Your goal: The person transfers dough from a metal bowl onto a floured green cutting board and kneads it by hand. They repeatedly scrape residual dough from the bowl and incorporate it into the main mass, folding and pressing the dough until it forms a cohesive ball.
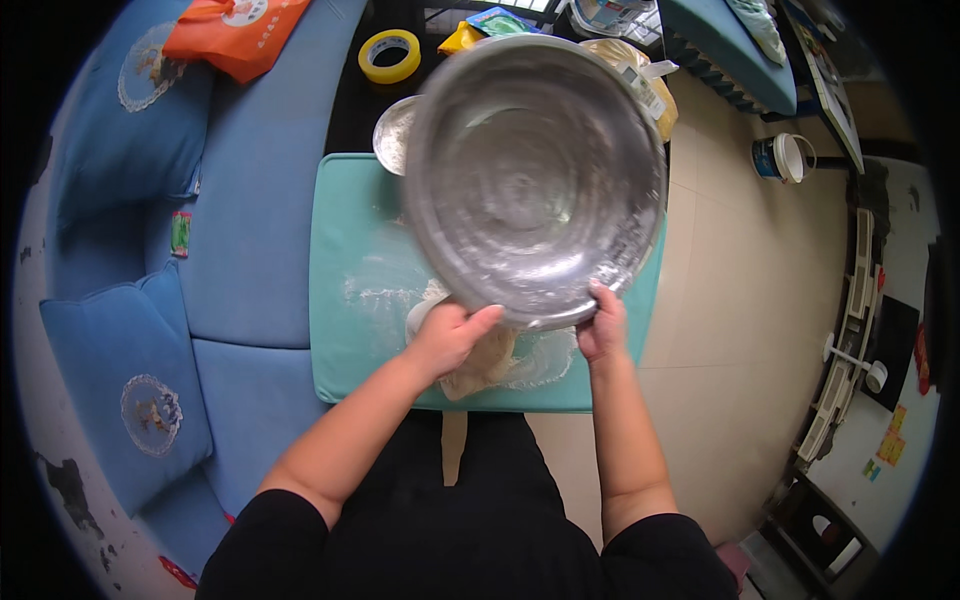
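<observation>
A large round steel basin (520, 170) is raised and tilted over the far part of a green mat (350, 220), its inside facing me. It is blurred by motion, and whitish residue clings near its lower rim. My right hand (605, 328) grips the near right rim, thumb on the inner side. At the near left rim, my left hand (445, 338) is closed with its thumb along the edge; its fingers are partly hidden. Below the basin a lump of dough (482, 368) lies on the mat amid scattered flour (375, 290). Part of it is covered by my left hand.
A small bowl of white flour (395, 135) stands at the mat's far left corner. Behind are a roll of yellow tape (389, 56) and bagged packages (655, 95). A blue sofa (265, 200) borders the left; a white bucket (785, 158) stands on the tiled floor at right.
</observation>
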`<act>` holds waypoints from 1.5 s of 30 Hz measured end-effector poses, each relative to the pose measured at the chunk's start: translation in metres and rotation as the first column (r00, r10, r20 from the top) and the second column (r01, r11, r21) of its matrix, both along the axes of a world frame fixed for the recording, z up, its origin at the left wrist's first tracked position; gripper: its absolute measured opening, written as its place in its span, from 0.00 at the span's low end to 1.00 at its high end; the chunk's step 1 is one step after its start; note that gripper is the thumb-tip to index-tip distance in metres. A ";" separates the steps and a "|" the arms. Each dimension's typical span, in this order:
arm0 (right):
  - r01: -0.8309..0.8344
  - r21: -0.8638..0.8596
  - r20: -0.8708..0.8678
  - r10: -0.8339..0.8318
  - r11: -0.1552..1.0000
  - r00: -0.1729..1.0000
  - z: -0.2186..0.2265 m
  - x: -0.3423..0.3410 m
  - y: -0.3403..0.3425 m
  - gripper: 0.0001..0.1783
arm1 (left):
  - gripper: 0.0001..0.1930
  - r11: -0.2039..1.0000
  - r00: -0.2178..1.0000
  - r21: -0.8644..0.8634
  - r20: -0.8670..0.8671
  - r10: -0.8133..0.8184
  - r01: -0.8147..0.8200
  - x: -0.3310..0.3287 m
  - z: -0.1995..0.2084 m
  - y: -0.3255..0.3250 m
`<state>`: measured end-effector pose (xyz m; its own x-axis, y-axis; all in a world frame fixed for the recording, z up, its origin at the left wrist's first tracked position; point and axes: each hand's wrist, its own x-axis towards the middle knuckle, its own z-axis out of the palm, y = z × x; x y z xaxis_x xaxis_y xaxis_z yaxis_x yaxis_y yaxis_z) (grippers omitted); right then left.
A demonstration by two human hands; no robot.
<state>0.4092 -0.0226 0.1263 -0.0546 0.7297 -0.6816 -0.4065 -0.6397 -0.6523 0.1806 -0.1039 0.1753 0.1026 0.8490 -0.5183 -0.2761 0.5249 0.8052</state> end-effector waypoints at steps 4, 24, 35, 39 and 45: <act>0.232 -0.124 -0.016 -0.236 0.965 0.972 -0.023 0.049 0.010 0.18 | 0.28 0.827 0.498 0.054 -0.819 -0.284 0.560 0.009 -0.035 0.007; -0.995 0.104 0.926 0.366 -0.004 0.096 -0.058 -0.030 -0.039 0.43 | 0.37 0.885 0.183 -0.177 -0.943 -0.277 0.430 0.039 -0.070 -0.047; -1.000 0.030 0.998 0.059 -0.004 0.030 -0.086 -0.079 -0.081 0.30 | 0.31 0.890 -0.089 0.051 -0.991 0.103 0.454 -0.003 -0.144 -0.088; -0.994 -0.104 0.990 0.100 0.022 -0.102 -0.102 -0.113 -0.030 0.32 | 0.38 0.854 -0.090 -0.189 -0.982 -0.166 0.485 -0.045 -0.143 -0.025; -0.970 -0.229 0.951 0.230 0.080 -0.206 -0.097 -0.145 0.018 0.34 | 0.40 0.874 -0.028 -0.335 -0.937 -0.348 0.352 -0.072 -0.137 0.044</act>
